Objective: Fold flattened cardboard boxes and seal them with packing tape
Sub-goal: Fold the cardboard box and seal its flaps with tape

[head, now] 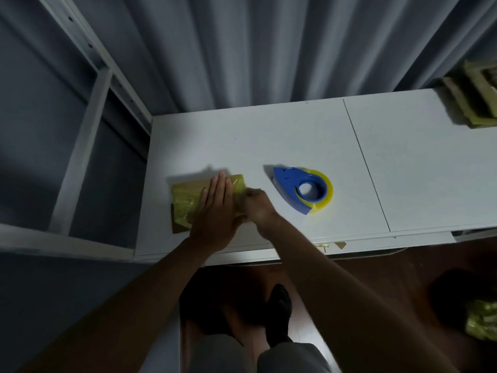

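The small taped cardboard box (188, 200) lies at the near left of the white surface (269, 135), long axis left to right. The left hand (215, 208) presses flat on it, fingers straight; the right hand (255, 205) pinches its right end. The tape dispenser (301, 188) is just right, nearer the right hand.

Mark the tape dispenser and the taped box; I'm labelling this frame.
tape dispenser (291, 185): head view, on its blue body.
taped box (185, 196): head view, on its tape-covered top.
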